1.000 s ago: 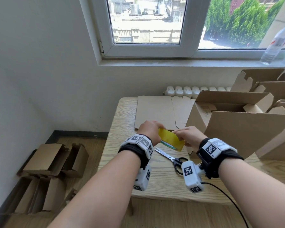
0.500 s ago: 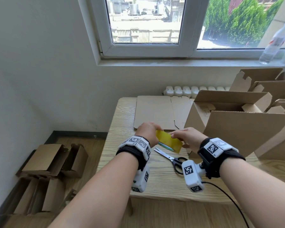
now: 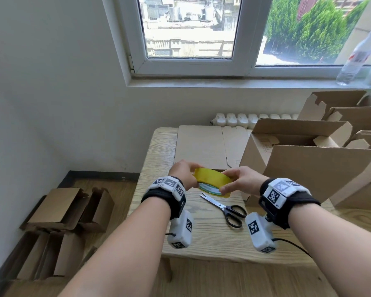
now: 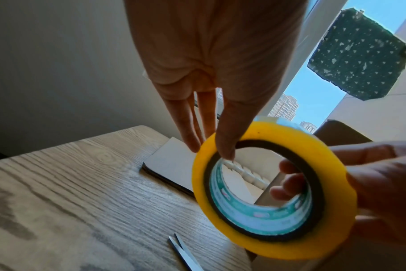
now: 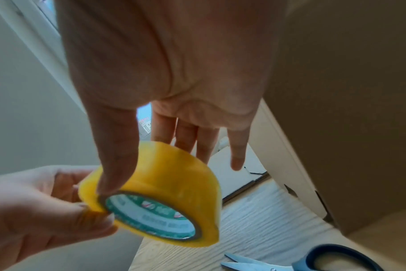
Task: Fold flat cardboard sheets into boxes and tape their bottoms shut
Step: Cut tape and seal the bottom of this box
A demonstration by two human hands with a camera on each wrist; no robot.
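Both hands hold a yellow tape roll (image 3: 212,181) with a green-printed core just above the wooden table (image 3: 201,236). My left hand (image 3: 191,172) pinches the roll's left rim, thumb at the core's edge (image 4: 225,146). My right hand (image 3: 229,183) grips the right side, thumb across the yellow outer face (image 5: 116,165) and fingers behind. A stack of flat cardboard sheets (image 3: 201,146) lies at the table's far side. A folded open box (image 3: 308,168) lies on its side at the right, close to my right wrist.
Black-handled scissors (image 3: 225,206) lie on the table under the hands, blades pointing left. More folded boxes (image 3: 351,116) pile up at the right. Several boxes (image 3: 58,211) sit on the floor at the left. A plastic bottle (image 3: 356,58) stands on the windowsill.
The roll has turned between the hands, so its core now faces down and toward me. Both hands have shifted slightly nearer. Scissors and cardboard have not moved.
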